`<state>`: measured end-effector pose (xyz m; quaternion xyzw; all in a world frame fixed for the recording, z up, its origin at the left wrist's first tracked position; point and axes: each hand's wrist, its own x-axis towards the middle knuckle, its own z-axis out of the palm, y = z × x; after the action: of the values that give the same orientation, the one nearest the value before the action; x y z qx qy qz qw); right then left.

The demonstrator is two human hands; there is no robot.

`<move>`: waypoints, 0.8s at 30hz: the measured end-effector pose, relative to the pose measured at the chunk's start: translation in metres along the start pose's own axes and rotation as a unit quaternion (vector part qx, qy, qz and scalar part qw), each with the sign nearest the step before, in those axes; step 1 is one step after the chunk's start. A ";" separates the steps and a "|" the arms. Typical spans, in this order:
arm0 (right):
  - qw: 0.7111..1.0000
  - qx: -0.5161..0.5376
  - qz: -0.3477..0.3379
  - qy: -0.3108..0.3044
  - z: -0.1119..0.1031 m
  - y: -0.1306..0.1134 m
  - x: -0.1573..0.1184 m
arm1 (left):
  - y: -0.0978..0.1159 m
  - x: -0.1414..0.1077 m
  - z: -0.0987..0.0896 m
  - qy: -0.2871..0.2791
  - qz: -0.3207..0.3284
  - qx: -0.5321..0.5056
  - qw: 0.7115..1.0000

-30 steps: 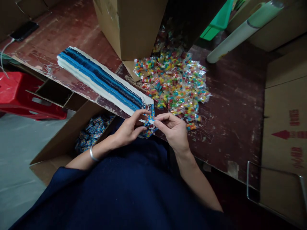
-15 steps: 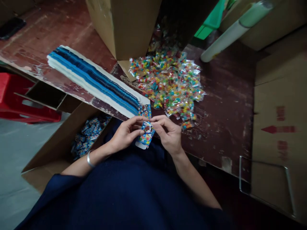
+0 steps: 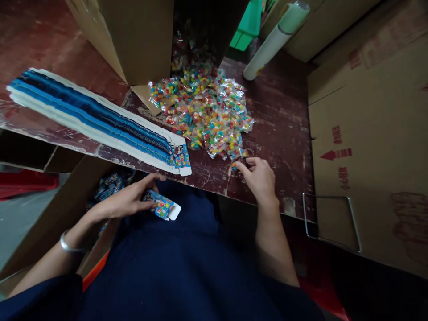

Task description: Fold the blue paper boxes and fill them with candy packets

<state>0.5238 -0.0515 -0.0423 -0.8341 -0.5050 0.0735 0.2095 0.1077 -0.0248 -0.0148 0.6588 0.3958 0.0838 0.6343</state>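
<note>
While the left hand (image 3: 129, 201) pinches a small printed box (image 3: 162, 208) over the lap, its open flap toward four o'clock, the right hand (image 3: 259, 174) nips a candy packet (image 3: 235, 166) at the six-o'clock edge of the pile (image 3: 203, 111) on the desk (image 3: 281, 125).

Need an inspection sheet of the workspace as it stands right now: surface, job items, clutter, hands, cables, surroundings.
Surface: dark red table, scuffed and worn.
Job's things: small printed box with one end flap open; pile of candy packets; long fanned row of flat box blanks.
Clutter: pale roll lying at the table's far side.
Hands: left hand holds the small printed box over the lap; right hand pinches a candy packet at the pile's near edge.
Cables: nothing seen.
Surroundings: tall cardboard box behind the pile; carton of filled boxes below the table edge; flat cardboard at right.
</note>
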 end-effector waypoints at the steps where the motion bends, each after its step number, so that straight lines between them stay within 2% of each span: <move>1: 1.000 0.004 0.006 -0.009 0.003 0.006 0.003 | 0.003 -0.003 -0.006 -0.030 0.008 0.030 0.999; 3: 0.997 0.067 0.007 -0.025 0.011 0.009 0.003 | 0.010 -0.004 -0.011 -0.073 0.028 0.062 0.995; 5: 0.984 0.174 0.015 -0.035 0.017 0.001 -0.003 | 0.017 0.001 -0.006 -0.077 0.036 0.060 0.995; 8: 0.945 0.325 0.015 -0.023 0.016 -0.028 -0.021 | 0.022 0.017 0.015 0.002 0.027 -0.014 1.000; 11: 0.915 0.399 -0.042 0.038 0.005 -0.066 -0.041 | 0.022 0.034 0.039 0.078 0.036 -0.101 0.991; 13: 0.911 0.396 -0.094 0.075 -0.003 -0.089 -0.053 | 0.023 0.043 0.051 0.066 0.046 -0.132 0.988; 16: 0.917 0.353 -0.175 0.065 -0.009 -0.111 -0.063 | 0.027 0.049 0.061 0.052 0.063 -0.179 0.980; 20: 0.924 0.272 -0.268 -0.008 -0.008 -0.121 -0.062 | 0.033 0.050 0.065 0.101 0.099 -0.228 0.963; 22: 0.919 0.247 -0.306 -0.005 -0.006 -0.123 -0.060 | 0.034 0.050 0.067 0.125 0.115 -0.249 0.954; 24: 0.914 0.265 -0.307 0.010 -0.002 -0.123 -0.061 | 0.034 0.050 0.068 0.151 0.128 -0.273 0.941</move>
<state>0.3956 -0.0558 0.0064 -0.5524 -0.6964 0.1280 0.4399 0.1970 -0.0420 -0.0157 0.4852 0.3615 0.3676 0.7063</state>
